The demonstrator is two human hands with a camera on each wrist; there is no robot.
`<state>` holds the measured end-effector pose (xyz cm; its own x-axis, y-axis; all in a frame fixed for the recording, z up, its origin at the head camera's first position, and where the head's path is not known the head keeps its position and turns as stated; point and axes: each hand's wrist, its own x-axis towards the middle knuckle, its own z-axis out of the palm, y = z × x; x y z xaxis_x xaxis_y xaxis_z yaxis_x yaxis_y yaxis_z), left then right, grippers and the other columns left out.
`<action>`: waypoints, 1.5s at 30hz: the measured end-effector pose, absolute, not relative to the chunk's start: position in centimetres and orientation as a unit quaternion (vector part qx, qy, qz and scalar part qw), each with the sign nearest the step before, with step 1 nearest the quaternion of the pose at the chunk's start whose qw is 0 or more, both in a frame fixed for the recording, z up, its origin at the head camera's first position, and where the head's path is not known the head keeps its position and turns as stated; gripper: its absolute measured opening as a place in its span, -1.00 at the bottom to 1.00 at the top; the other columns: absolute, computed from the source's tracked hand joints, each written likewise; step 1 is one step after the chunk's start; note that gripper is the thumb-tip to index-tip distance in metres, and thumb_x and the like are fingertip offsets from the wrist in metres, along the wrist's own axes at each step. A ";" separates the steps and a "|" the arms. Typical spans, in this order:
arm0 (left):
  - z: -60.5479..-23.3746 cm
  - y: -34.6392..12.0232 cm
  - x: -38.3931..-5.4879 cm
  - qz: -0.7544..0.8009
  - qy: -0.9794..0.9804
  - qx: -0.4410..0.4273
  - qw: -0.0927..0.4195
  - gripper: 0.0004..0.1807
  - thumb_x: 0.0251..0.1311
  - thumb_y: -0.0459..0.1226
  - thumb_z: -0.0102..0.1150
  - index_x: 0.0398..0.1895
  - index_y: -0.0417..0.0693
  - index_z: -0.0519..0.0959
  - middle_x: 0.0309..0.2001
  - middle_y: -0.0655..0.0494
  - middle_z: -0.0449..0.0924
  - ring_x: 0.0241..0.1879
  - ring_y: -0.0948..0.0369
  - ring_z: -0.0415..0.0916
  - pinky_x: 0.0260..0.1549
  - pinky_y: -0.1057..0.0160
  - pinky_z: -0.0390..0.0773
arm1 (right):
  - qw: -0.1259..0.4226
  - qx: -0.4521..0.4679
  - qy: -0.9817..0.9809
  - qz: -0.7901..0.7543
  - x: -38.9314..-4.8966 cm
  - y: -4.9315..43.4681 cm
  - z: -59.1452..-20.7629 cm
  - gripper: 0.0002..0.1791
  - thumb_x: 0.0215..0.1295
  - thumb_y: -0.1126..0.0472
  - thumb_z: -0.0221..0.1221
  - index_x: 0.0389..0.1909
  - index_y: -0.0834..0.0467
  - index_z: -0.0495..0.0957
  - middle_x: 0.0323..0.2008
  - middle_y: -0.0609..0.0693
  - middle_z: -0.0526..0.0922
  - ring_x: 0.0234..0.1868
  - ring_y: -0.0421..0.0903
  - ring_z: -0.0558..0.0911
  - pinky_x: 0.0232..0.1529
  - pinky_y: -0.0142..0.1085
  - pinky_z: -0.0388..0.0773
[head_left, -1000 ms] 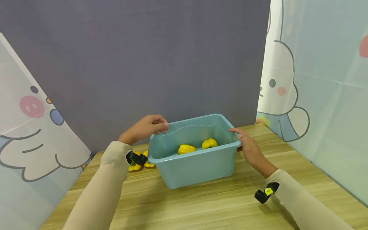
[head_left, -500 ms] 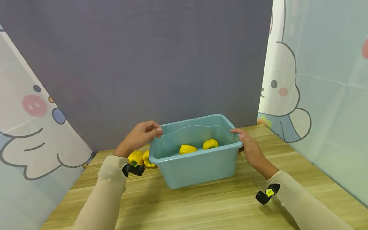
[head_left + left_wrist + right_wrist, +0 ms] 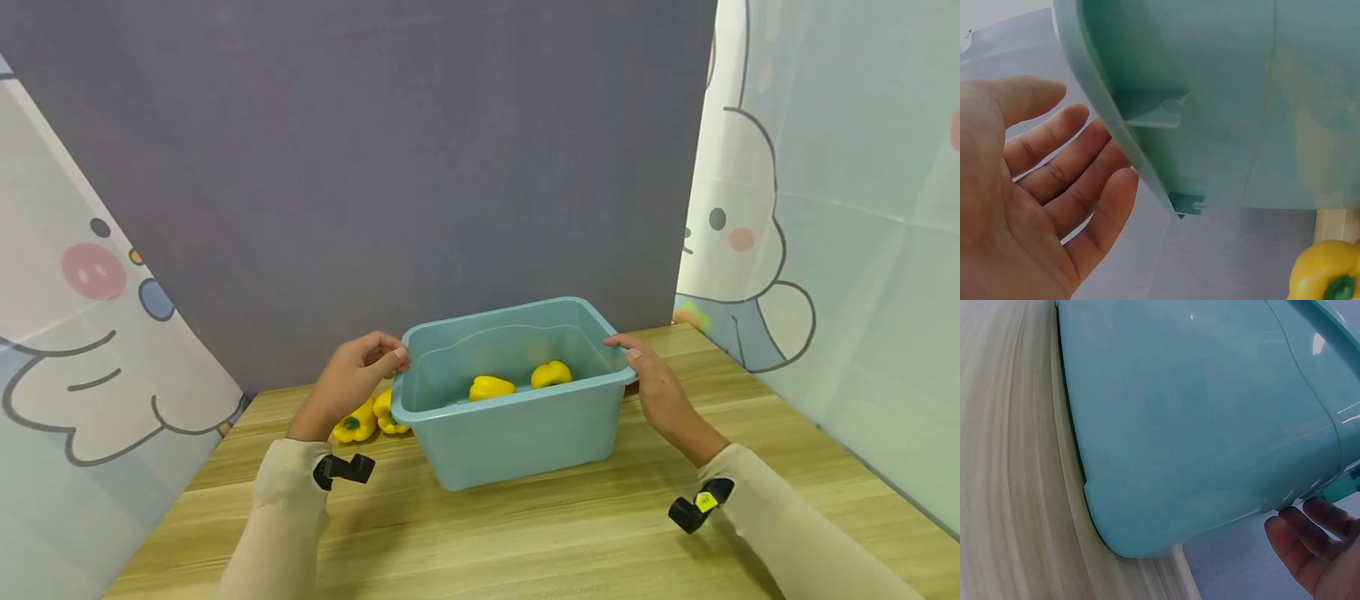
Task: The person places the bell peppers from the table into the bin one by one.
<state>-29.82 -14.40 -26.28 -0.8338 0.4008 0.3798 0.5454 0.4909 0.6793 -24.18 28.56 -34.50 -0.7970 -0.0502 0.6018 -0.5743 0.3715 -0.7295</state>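
A: Two yellow peppers left of the tub, one partly behind it. Grip?
B: Tub's on the table between right hand, gripping its rim, and left hand, fingers loose by opposite rim.

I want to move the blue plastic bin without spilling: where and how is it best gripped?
The blue plastic bin is probably best held by its rim at both short ends, left hand from the left, right hand from the right, each curling under it. The rim juts outward, the bin narrows downward, and two yellow bell peppers lie inside, favoring a level lift.
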 end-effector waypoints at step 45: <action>-33.3 -19.5 -32.4 -0.455 -0.872 -0.122 0.135 -0.58 0.48 0.07 0.01 0.01 -0.05 0.61 0.03 -0.06 0.61 0.09 0.01 0.49 0.02 -0.02 0.45 | 0.242 0.204 -0.789 0.526 -24.5 29.0 -34.6 -0.44 0.67 0.08 -0.46 0.34 0.30 0.32 0.33 0.24 0.30 -0.15 -0.22 0.52 -0.35 -0.25 0.61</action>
